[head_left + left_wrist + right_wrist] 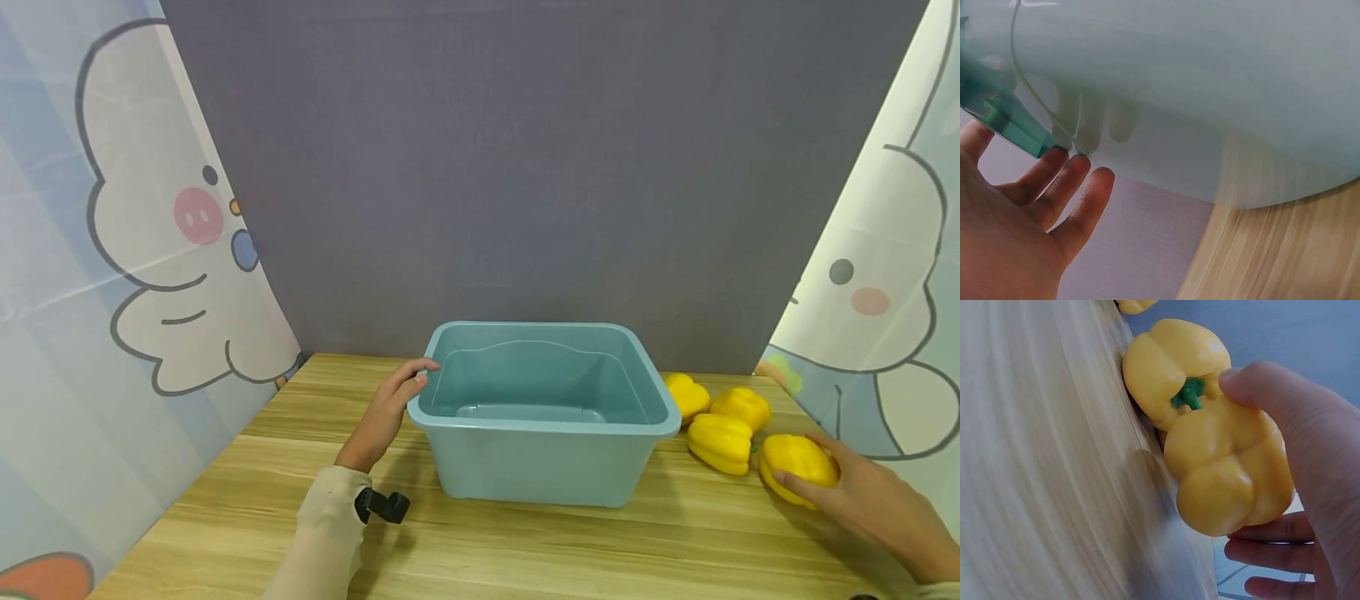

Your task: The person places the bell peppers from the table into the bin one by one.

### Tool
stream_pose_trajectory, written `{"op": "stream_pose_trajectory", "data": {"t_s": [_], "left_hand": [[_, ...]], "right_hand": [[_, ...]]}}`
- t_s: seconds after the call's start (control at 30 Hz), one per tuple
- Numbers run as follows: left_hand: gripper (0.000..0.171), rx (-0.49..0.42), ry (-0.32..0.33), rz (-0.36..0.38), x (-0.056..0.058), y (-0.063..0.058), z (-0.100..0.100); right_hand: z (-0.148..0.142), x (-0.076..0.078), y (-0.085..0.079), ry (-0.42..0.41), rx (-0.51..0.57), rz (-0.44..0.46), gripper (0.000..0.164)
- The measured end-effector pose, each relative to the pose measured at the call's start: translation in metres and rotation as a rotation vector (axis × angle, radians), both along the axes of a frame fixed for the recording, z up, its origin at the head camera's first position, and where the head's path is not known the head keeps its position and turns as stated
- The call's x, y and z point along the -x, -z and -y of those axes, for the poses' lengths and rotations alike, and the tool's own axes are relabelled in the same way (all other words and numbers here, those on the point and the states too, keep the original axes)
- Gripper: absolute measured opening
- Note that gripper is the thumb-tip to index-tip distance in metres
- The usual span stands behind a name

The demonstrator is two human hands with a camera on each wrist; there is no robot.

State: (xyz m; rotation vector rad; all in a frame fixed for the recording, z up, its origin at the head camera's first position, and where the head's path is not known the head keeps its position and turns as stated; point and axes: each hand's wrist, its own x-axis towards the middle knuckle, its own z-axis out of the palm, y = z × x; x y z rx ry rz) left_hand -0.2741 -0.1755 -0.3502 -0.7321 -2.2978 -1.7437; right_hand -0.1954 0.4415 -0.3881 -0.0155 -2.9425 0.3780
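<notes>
A light teal plastic tub stands on the wooden table with nothing inside it. At its left rim my left hand rests with thumb and forefinger on the edge. In the left wrist view, that hand's other fingers reach straight toward the tub's outer wall. My right hand holds a yellow bell pepper at the right, thumb on the near side and fingers round the far side. From the right wrist, the held pepper overlaps another yellow pepper with a green stem.
Right of the tub, several more yellow bell peppers lie close together on the wooden table. A dark grey panel stands behind the table. Cartoon-printed curtains hang at both sides.
</notes>
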Motion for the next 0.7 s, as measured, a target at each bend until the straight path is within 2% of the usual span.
{"op": "stream_pose_trajectory", "data": {"t_s": [0.47, 0.7], "left_hand": [[0.045, 0.001, 0.002, -0.001, -0.0009, 0.0011, -0.0005], [0.046, 0.003, 0.000, -0.001, 0.0005, 0.0019, -0.0005]], "right_hand": [[-0.0012, -0.0007, -0.0002, 0.032, 0.004, 0.013, 0.095], [-0.0009, -0.0025, -0.0023, 0.036, 0.028, -0.028, 0.094]]}}
